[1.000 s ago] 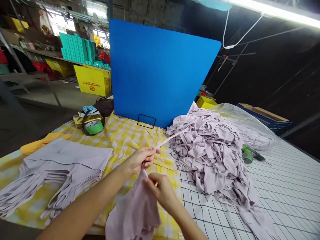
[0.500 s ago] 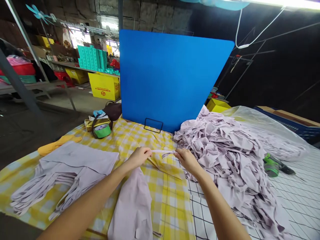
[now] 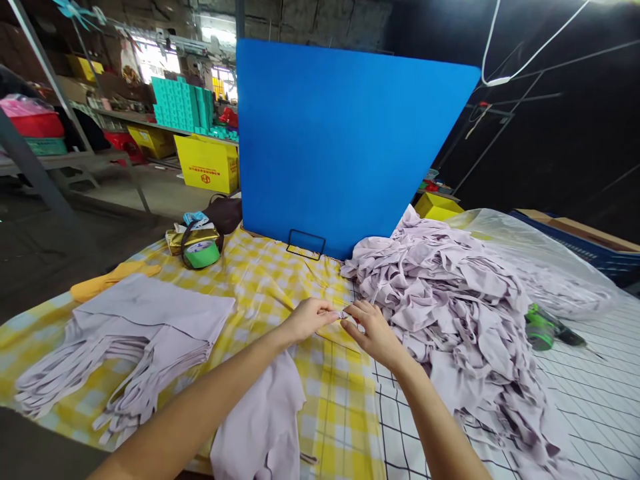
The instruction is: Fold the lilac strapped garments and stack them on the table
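Above the yellow checked cloth, my left hand [image 3: 311, 320] pinches a thin pale lilac strap [image 3: 342, 315] between thumb and fingertips. My right hand [image 3: 369, 328] meets it from the other side, its fingertips bent over the strap's other end, and only a short bit shows between the two hands. Below my left forearm lies a pale lilac fabric garment [image 3: 265, 417], partly hidden by the arm; whether the strap joins it is hidden. Left of that, a neat stack of lilac garments [image 3: 155, 303] lies flat with its straps hanging toward me.
A large heap of lilac garments [image 3: 450, 287] lies on the right. Behind the cloth stands a blue board [image 3: 345, 147]. Green tape [image 3: 201, 253] and an orange cloth [image 3: 113, 279] sit at the left; a green-black tool [image 3: 543, 328] and clear plastic [image 3: 565, 267] lie right.
My hands have come together and slightly lower, so the strap stretched between them now shows only a short piece. The garment below has shifted and crumpled a little. The view has tilted slightly.
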`<state>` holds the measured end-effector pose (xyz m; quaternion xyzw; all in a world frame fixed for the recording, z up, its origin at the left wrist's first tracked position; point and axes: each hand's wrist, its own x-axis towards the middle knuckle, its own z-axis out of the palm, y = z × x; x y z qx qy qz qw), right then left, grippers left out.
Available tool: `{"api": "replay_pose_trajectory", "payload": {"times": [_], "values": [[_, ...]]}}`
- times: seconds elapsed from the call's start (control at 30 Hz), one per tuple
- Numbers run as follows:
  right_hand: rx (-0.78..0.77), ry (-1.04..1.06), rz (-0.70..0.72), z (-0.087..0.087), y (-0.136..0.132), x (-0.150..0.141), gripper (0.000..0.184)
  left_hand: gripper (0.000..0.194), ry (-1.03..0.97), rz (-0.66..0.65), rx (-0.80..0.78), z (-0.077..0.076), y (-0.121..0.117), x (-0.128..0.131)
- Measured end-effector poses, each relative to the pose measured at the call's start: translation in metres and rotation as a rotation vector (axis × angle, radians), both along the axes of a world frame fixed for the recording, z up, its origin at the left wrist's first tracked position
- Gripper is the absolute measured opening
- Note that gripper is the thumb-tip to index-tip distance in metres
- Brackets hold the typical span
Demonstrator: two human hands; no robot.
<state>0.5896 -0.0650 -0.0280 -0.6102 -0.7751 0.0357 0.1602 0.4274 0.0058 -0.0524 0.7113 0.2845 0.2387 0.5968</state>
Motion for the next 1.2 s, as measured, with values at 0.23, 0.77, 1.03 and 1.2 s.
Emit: {"api": "replay_pose_trajectory", "payload": {"times": [0.23,0.77,1.03,1.2], "values": [[-0.037,0.286,-0.013,0.002,0.002,0.002,0.024,0.020,0.118,0.147,0.298,0.002,0.000,0.001],[0.065,0.654,-0.111,-0.016,0.007,-0.002,0.023,0.032,-0.077,0.294,0.351,-0.015,-0.028,0.019],[0.011,0.803,-0.147,-0.025,0.004,0.003,0.025,0.041,-0.404,0.258,-0.305,-0.020,-0.022,0.026],[0.026,0.776,-0.136,-0.028,0.003,0.003,0.024,0.044,-0.428,0.272,-0.416,-0.021,-0.019,0.028]]}}
